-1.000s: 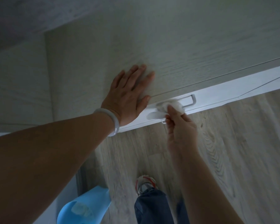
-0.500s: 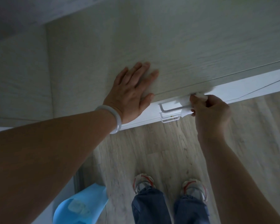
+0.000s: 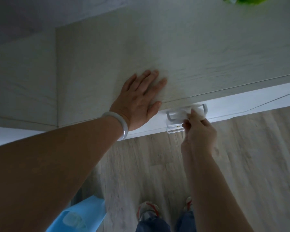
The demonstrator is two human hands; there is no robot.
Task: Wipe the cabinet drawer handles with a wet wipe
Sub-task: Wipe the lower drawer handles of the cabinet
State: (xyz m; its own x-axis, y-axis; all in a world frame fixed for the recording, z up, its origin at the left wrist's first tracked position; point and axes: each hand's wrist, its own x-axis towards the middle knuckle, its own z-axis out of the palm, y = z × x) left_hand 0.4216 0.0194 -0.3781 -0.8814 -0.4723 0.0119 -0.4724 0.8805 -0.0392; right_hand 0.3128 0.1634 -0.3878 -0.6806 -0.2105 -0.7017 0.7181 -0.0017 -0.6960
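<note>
Pale wood-grain cabinet top (image 3: 191, 52) fills upper part of view, seen from above. Left hand (image 3: 139, 101) lies flat on it near front edge, fingers straight & spread, palm down, holding nothing; thumb sits right at the edge. White bangle (image 3: 122, 126) on left wrist.

Below the edge: white drawer front (image 3: 241, 101) w/ grey bar handle (image 3: 170, 115) at top. Right hand (image 3: 199, 131) pinches white wet wipe (image 3: 193, 111) btwn thumb & fingertips, wipe pressed onto right half of the bar, covering it up to approx the right end post. Left end post of handle is bare & visible. Wipe looks bunched, a bit blurred.

Just under that handle, 2 more handles (image 3: 174, 128) show stacked close, lower drawers, pale & partly hidden by right hand's fingers. Can't tell if hand touches them.

Floor (image 3: 249, 156) is light wood-look planks. At bottom: blue jeans (image 3: 151, 225), sneakers w/ red trim (image 3: 147, 210), toes pointing toward cabinet. Bottom left: light blue plastic item (image 3: 77, 218), partly behind left forearm, can't tell what it is. Top right corner: bit of green thing (image 3: 248, 0) on cabinet top, cut off by frame.
</note>
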